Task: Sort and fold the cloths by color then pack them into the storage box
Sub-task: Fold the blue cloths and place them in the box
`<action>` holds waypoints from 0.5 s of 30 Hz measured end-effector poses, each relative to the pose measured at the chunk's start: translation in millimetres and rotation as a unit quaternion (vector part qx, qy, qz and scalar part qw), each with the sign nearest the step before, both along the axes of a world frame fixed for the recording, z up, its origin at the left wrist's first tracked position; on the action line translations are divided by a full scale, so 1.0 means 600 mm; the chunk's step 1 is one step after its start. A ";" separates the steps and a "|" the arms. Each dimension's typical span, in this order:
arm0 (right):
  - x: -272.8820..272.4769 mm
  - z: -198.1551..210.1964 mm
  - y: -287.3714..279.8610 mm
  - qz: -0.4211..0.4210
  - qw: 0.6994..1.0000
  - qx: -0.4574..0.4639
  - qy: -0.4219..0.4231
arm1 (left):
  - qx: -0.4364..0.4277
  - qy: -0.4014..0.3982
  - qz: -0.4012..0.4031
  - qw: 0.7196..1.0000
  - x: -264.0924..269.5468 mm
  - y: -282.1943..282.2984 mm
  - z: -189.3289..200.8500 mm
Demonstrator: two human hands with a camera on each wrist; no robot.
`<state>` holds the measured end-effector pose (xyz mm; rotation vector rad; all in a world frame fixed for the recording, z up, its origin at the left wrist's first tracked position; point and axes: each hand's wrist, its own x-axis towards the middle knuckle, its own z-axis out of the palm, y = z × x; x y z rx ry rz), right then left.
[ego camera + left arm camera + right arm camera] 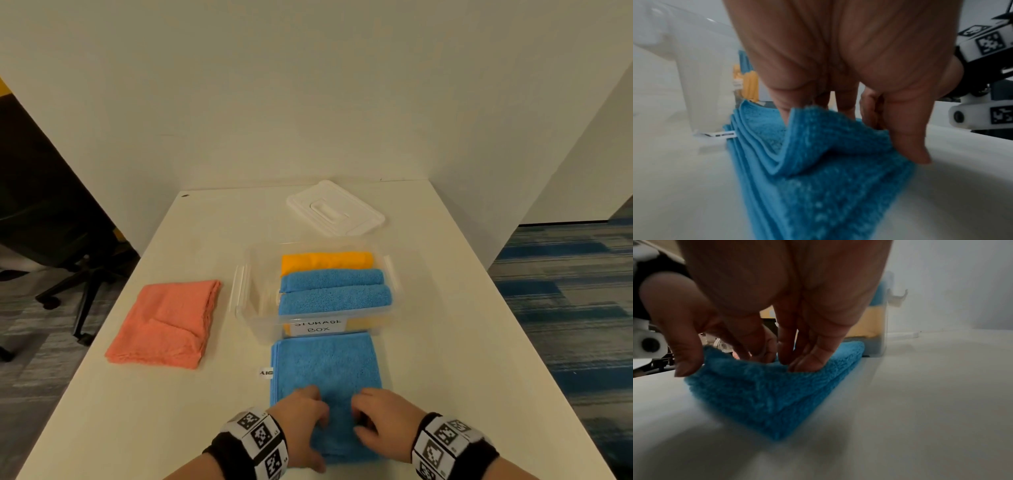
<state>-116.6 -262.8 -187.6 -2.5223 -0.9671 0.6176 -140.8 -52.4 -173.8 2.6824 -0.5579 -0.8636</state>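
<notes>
A folded blue cloth point(325, 366) lies on the white table just in front of the clear storage box point(263, 329). Both hands are at its near end. My left hand point(320, 416) pinches the near edge between thumb and fingers and lifts it a little point(851, 129). My right hand point(358, 416) has its fingertips on top of the cloth point(766, 402) and its thumb at the edge, gripping the fold. Inside the box lie a yellow cloth point(325, 260) and two folded blue cloths point(334, 291). A folded salmon cloth point(164, 325) lies to the left of the box.
The box's white lid point(335, 209) lies on the table behind the box. Walls close off the table's far side. An office chair point(51, 222) stands off the left edge. Bare tabletop point(462, 342) shows to the right of the box.
</notes>
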 end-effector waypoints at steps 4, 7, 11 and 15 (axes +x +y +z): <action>-0.006 -0.010 0.005 -0.010 0.999 -0.026 0.019 | -0.011 -0.047 -0.009 0.999 -0.013 -0.003 -0.011; -0.006 -0.012 0.010 0.001 0.999 -0.036 0.004 | -0.050 -0.078 -0.001 0.996 -0.016 0.003 -0.025; -0.004 -0.009 0.017 -0.031 0.999 -0.016 -0.010 | -0.098 -0.095 0.036 0.990 -0.009 0.014 -0.041; 0.010 -0.009 0.026 -0.074 0.997 0.017 0.002 | -0.135 -0.111 0.064 0.982 0.013 0.026 -0.045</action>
